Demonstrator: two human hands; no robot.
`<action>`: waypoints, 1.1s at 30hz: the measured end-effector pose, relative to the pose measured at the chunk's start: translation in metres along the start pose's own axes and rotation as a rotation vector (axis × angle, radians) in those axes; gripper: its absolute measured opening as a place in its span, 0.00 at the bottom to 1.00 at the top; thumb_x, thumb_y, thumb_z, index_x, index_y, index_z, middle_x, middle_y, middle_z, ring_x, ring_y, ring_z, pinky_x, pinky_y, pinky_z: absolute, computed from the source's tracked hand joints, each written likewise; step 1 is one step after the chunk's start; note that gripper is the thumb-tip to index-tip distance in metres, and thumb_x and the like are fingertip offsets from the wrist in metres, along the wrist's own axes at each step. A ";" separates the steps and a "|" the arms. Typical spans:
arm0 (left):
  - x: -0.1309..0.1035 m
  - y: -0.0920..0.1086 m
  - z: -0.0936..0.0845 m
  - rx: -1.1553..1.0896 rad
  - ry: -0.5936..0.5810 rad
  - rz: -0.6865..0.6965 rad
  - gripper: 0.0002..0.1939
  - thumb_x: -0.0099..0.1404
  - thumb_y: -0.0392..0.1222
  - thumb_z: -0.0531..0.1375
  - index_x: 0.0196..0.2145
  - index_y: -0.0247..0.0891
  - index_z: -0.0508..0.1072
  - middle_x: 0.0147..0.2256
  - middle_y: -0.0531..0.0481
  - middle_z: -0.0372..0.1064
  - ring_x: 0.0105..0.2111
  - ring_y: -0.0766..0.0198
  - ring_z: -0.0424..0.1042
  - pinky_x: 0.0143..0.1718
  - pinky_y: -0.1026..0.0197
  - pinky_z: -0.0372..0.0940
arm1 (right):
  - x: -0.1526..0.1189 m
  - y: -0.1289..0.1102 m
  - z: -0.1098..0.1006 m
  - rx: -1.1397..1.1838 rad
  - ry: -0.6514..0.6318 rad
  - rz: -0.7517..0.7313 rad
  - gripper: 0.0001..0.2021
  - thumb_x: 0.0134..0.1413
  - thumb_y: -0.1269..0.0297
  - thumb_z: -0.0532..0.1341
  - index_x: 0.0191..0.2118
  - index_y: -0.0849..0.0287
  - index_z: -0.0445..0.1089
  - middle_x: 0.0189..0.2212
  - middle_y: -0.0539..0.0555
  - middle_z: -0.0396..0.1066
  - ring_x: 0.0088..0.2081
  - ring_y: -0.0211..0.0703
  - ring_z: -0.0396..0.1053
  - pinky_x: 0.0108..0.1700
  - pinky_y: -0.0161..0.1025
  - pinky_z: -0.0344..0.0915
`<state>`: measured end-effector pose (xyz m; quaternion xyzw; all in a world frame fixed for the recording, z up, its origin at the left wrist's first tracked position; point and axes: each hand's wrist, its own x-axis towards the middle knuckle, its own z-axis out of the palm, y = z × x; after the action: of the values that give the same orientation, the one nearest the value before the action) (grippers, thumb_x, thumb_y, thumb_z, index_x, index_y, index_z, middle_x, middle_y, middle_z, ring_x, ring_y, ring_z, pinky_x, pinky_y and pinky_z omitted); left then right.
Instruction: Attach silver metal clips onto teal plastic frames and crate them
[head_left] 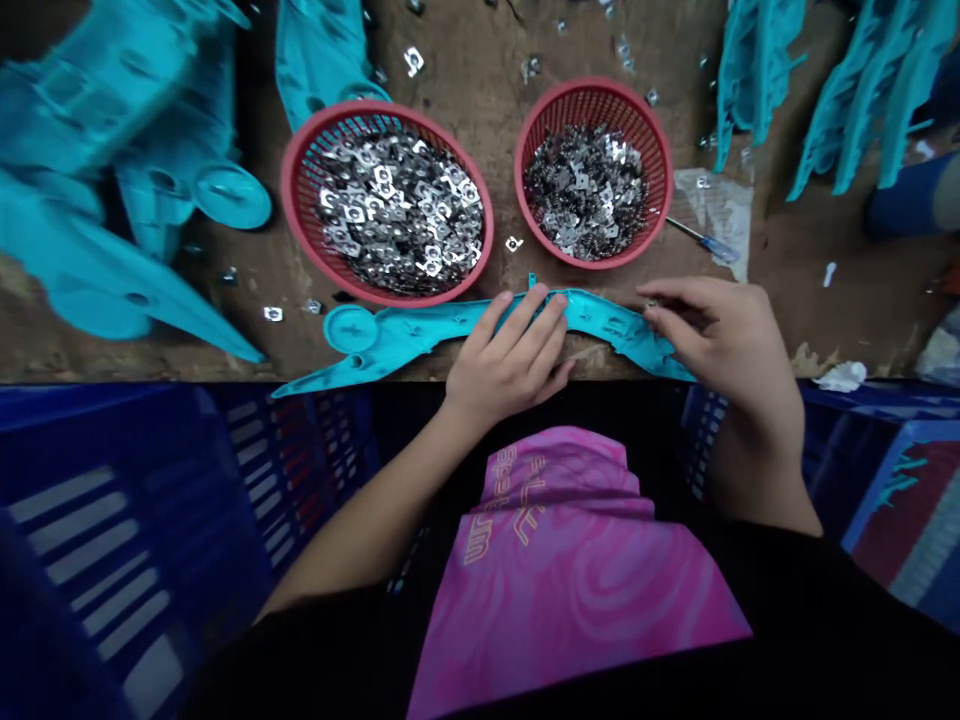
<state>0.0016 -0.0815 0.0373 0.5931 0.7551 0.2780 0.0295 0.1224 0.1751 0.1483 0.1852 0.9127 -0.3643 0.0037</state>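
A long, curved teal plastic part [405, 335] lies along the table's front edge, its pointed left end sticking out past it. Across its middle my left hand [506, 360] rests with the fingers stretched out flat, the thumb lying on the near side. At the part's right end my right hand [720, 325] pinches a small metal clip [651, 303] between thumb and forefinger, mostly hidden by the fingertips. Just beyond the part stand a larger red basket [294, 215] and a smaller red basket [660, 215], both holding many shiny metal clips.
More teal parts [142, 110] are heaped at the left, and others [862, 110] stand at the far right. A screwdriver [709, 243] lies by a clear plastic bag [739, 215]. Loose clips [273, 314] dot the wooden table. Blue crates [187, 440] stand below its front edge.
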 end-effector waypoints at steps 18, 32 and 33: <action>0.003 0.003 -0.001 -0.077 -0.022 -0.080 0.29 0.81 0.52 0.55 0.72 0.33 0.66 0.73 0.34 0.63 0.77 0.40 0.57 0.81 0.34 0.50 | 0.005 -0.008 0.011 -0.034 -0.172 0.204 0.07 0.64 0.68 0.68 0.44 0.58 0.86 0.34 0.54 0.82 0.32 0.45 0.78 0.39 0.37 0.74; 0.009 0.017 -0.012 0.199 -0.042 -0.003 0.27 0.84 0.48 0.46 0.66 0.30 0.73 0.72 0.37 0.65 0.74 0.40 0.62 0.78 0.36 0.60 | 0.005 -0.012 -0.006 -0.168 -0.321 0.319 0.10 0.64 0.50 0.67 0.43 0.48 0.81 0.39 0.59 0.82 0.39 0.55 0.79 0.44 0.50 0.71; 0.011 0.020 -0.014 0.201 -0.045 0.011 0.28 0.85 0.48 0.44 0.66 0.30 0.74 0.71 0.39 0.66 0.74 0.40 0.63 0.78 0.36 0.60 | 0.001 -0.006 -0.011 -0.274 -0.312 0.321 0.11 0.64 0.45 0.66 0.40 0.43 0.80 0.39 0.60 0.82 0.38 0.58 0.78 0.42 0.53 0.69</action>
<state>0.0107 -0.0744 0.0613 0.6034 0.7749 0.1878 -0.0148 0.1205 0.1790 0.1600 0.2673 0.9008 -0.2560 0.2272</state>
